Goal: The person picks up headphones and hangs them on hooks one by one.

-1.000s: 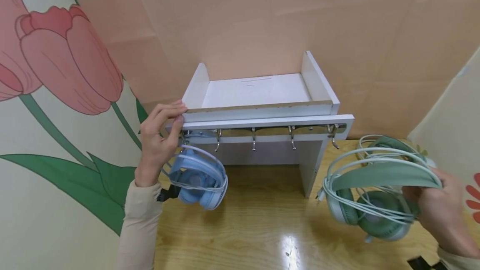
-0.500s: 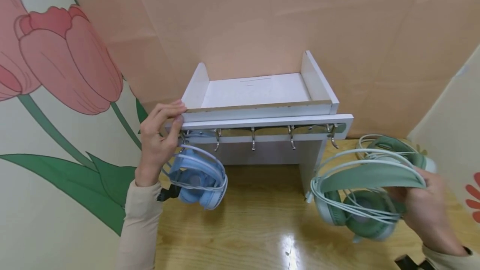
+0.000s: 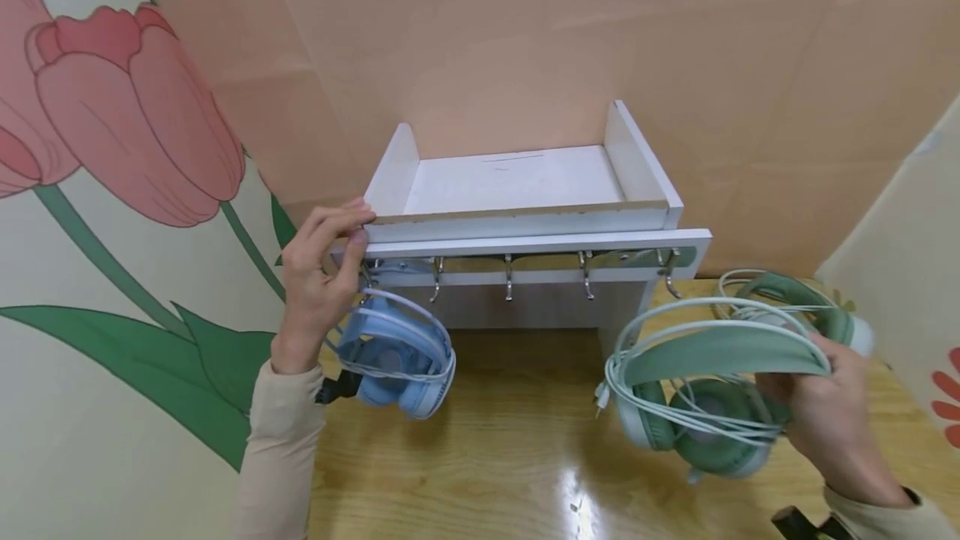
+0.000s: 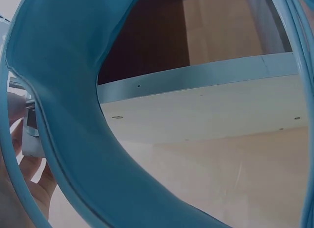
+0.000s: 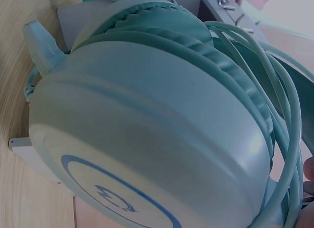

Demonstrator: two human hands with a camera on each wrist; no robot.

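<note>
At the left end of a white shelf rack [image 3: 517, 227], my left hand [image 3: 315, 277] grips the board, fingers on top and thumb in front. Just below it, blue headphones [image 3: 423, 394] hang at the leftmost hook; their band fills much of the left wrist view [image 4: 64, 115]. My right hand [image 3: 836, 415] holds green headphones [image 3: 720, 357] by the headband, with their pale cable coiled round them and the plug [image 3: 602, 394] dangling. They are in the air, right of the rack and apart from it. In the right wrist view a pale ear cup [image 5: 147, 125] hides most of the scene.
Several metal hooks [image 3: 586, 277] line the rack's front rail, with the blue headphones at the left end. A second pair of green headphones [image 3: 843, 319] lies behind my right hand near the right wall. The wooden surface [image 3: 517, 440] runs beneath. A tulip-painted wall [image 3: 135, 123] bounds the left.
My right hand has carried the green headphones leftward, closer to the rack's right end. The left hand and the blue headphones have stayed in place.
</note>
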